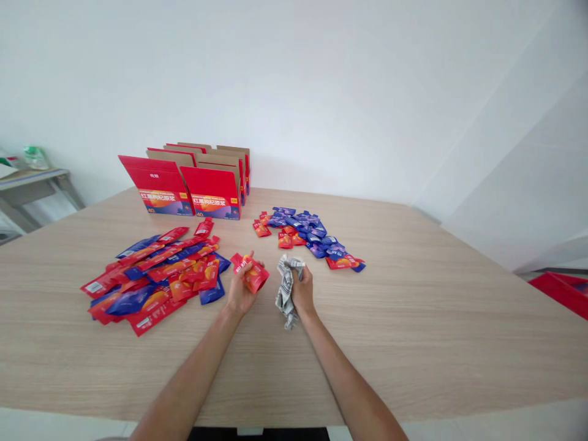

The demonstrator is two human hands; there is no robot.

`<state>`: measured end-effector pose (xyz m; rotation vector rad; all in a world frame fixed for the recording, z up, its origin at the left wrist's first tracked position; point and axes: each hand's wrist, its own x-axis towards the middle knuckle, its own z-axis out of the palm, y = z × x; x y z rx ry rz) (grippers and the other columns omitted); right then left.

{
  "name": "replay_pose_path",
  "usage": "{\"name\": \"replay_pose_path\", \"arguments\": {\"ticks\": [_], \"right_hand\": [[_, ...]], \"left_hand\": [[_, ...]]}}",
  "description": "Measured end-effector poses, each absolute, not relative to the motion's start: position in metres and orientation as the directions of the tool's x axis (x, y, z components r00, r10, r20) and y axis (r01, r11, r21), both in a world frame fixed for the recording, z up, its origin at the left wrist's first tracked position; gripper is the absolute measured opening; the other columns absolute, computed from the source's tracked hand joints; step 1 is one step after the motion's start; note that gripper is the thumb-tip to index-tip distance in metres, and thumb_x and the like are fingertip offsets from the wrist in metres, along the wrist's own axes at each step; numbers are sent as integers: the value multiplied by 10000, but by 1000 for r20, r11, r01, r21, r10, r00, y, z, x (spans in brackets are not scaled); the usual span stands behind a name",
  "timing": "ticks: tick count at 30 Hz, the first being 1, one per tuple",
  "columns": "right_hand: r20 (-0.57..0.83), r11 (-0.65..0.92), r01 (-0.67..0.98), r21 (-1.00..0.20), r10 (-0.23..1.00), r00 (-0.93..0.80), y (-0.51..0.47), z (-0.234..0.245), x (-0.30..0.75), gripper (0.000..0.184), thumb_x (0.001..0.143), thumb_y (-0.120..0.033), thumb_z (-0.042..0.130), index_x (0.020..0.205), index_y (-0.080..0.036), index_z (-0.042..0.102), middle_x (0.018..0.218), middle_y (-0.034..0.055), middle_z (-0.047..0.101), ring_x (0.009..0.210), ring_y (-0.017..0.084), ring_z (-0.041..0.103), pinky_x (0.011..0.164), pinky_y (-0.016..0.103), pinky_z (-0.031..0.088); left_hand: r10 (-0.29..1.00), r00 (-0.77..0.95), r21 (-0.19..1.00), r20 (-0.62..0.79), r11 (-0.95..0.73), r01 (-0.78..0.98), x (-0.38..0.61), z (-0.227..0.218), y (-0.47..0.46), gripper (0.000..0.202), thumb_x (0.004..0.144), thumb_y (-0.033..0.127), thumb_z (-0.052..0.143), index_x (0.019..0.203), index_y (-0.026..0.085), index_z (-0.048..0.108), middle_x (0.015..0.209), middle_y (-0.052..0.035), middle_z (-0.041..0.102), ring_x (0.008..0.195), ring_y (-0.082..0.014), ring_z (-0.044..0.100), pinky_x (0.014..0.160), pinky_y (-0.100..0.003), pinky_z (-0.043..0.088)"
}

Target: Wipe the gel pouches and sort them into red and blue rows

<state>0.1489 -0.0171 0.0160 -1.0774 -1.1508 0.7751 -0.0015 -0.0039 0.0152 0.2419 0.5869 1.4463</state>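
Note:
My left hand is closed on a small red pouch with an orange print, held above the table. Just to its right, my right hand grips a crumpled grey-and-white checked cloth, whose lower end hangs down. The cloth and the pouch are apart. Left of my left hand lies a heap of red and blue pouches. Beyond my hands, a second group of blue and red pouches is spread on the table.
Several open red cardboard boxes stand in rows at the back left of the wooden table, against a white wall. A red box shows at the far right edge. At far left is a grey side table.

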Motion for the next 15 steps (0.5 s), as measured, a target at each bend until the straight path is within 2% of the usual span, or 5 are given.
{"name": "replay_pose_path", "arguments": {"ticks": [3,5,7,10,15], "right_hand": [[545,495,368,-787,838,38,-22,20,153,122,926,-293,536,931,-220,634,895,24,644,837,178,621,782,282,506],[559,556,522,-647,811,-171,-25,17,153,147,901,-195,543,998,-227,649,1004,39,651,948,189,642,851,278,504],[511,556,607,-568,816,-270,-26,11,152,251,874,-128,542,1075,-233,650,1058,41,649,969,190,650,845,263,505],[515,518,661,-543,827,-225,-25,4,152,283,879,-117,542,1122,-223,641,1071,50,641,963,200,650,825,266,507],[613,466,659,-591,790,-8,-21,7,161,242,928,-166,503,1122,-208,642,1068,69,629,994,215,634,864,301,506]], "left_hand": [[983,33,588,-178,133,-798,1,13,-5,484,945,141,545,1418,241,562,1041,-42,757,894,-154,741,857,-304,601],[987,42,674,-157,138,-726,6,8,-7,414,982,284,568,1392,234,605,1075,-58,764,970,-190,741,915,-337,591],[991,41,748,-128,123,-652,13,-1,-11,406,984,419,592,1322,210,671,1141,-81,762,1147,-220,700,1023,-330,541],[993,72,814,-91,116,-569,27,-16,-19,378,971,463,614,1203,194,742,1225,-86,751,1361,-220,570,1183,-303,399],[994,98,841,-58,101,-532,51,-33,-32,283,964,375,633,1123,178,760,1132,-89,780,1407,-262,527,1263,-352,288]]}}
